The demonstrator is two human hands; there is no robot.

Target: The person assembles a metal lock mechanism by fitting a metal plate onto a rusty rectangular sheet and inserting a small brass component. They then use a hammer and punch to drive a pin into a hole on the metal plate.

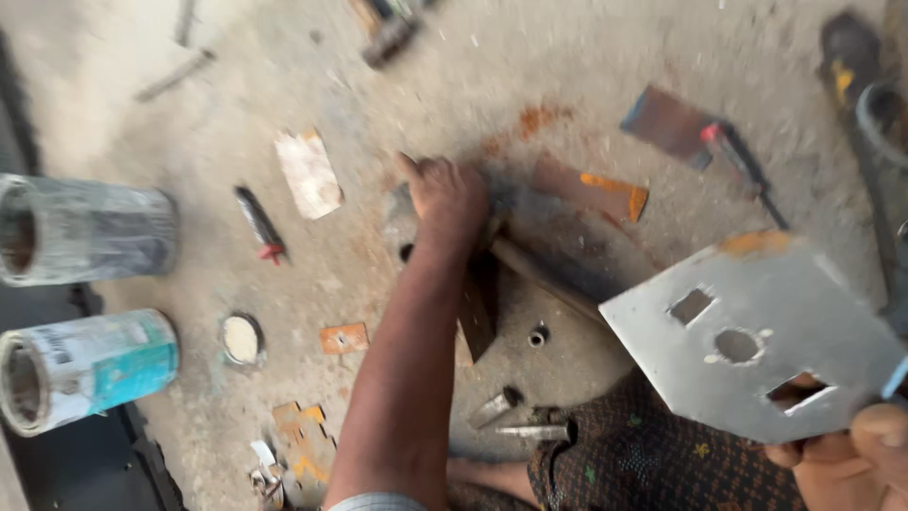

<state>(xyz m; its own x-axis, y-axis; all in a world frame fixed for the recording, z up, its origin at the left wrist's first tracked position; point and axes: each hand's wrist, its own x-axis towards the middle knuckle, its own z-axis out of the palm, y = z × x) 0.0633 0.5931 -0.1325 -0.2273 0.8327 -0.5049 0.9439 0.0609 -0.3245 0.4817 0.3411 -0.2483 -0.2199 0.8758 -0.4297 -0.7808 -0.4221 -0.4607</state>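
My left hand (446, 197) reaches out over the dusty concrete floor (567, 66). Its fingers are curled down on a dark metal tool (405, 220), and a wooden handle (544, 276) runs out from under the hand toward the lower right. At the bottom right, my right hand (856, 459) holds a grey metal plate (757, 303) by its lower edge. The plate is tilted up off the floor and has a round hole with a rectangular slot on either side. The image is blurred.
Two tin cans (90, 227) (90, 369) lie on their sides at the left, a round lid (241, 339) beside them. Rusty plates (591, 189) (667, 123), a red-handled screwdriver (742, 161), a pale plate (307, 175) and metal punches (530, 431) lie scattered. Patterned cloth (662, 459) covers my leg.
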